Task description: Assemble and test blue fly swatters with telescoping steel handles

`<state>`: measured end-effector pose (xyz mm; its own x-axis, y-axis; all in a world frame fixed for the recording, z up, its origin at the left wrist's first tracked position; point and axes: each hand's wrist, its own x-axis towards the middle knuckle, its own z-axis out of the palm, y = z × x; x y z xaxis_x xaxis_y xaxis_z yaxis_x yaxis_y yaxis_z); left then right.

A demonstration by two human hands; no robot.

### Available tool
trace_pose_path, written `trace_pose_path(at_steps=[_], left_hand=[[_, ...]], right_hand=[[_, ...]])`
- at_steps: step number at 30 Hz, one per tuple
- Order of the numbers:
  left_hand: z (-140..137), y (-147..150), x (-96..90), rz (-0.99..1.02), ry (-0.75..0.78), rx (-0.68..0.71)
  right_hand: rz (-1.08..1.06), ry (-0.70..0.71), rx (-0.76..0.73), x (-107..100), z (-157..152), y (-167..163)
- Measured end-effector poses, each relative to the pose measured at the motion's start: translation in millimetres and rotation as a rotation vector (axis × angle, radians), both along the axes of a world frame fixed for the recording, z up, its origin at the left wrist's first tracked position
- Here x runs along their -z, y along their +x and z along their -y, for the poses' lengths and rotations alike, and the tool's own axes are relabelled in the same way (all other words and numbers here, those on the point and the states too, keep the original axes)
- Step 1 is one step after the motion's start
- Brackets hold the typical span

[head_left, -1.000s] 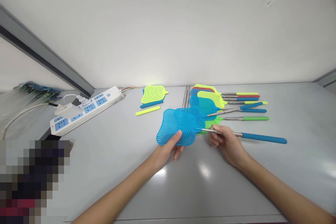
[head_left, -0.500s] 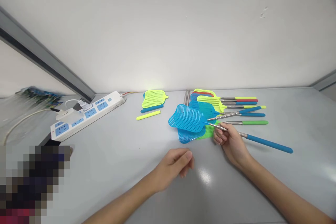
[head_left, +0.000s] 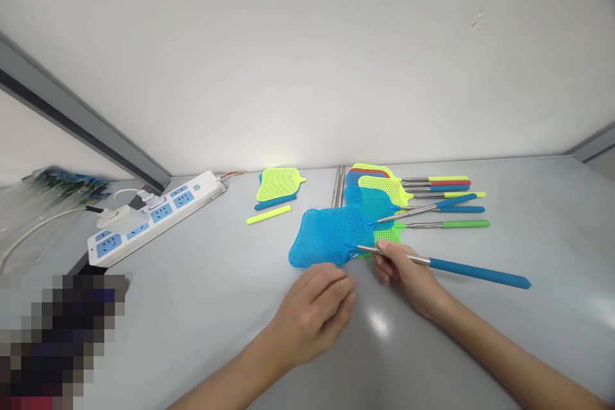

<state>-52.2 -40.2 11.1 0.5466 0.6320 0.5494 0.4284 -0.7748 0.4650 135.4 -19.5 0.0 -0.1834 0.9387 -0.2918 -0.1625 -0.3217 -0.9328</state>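
Observation:
A blue fly swatter (head_left: 314,237) with a thin metal rod and a long blue grip is held in my right hand (head_left: 396,269), whose fingers pinch the rod. Its perforated head lies over the heads of other swatters. Beside the lower edge of that head is my left hand (head_left: 314,311), fingers bent and slightly apart, with nothing visible in it. Whether it touches the head I cannot tell. Behind, fly swatters in yellow (head_left: 384,186), blue (head_left: 369,202) and green (head_left: 388,237) overlap in a row, their coloured grips pointing right.
Left of the row lie yellow swatter heads (head_left: 278,184), a blue grip tube (head_left: 275,202) and a yellow grip tube (head_left: 269,214). Thin metal rods (head_left: 338,186) rest near the wall. A power strip (head_left: 158,218) with plugs and a cable stands at the left, near clear plastic packaging (head_left: 29,205).
My right hand has moved left and slightly toward me with the blue fly swatter. My left hand has turned, its fingers loosening and coming up to the swatter head's edge.

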Motion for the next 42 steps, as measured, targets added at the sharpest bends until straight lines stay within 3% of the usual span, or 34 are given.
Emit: trace_pose_path(at_steps=[4, 7, 12, 20, 33, 42], left_hand=[[-4, 2, -1.1, -0.154, -0.102, -0.127], [-6, 3, -0.9, -0.247, -0.116, -0.148], [-7, 5, -3.0, -0.366, -0.123, -0.075], [-4, 8, 4.0, -0.388, 0.022, 0.056], [-5, 4, -11.7, -0.482, -0.036, 0.093], [-7, -3, -17.4, -0.488, -0.111, 0.116]], right_hand=[[0.062, 0.023, -0.135, 1, 6, -4], [0.065, 0.03, -0.226, 2, 10, -6], [0.07, 0.029, -0.292, 0, 12, -6], [0.108, 0.049, -0.488, 6, 18, -9], [-0.065, -0.063, -0.358, 8, 30, -18], [0.029, -0.041, -0.408, 4, 29, -14]])
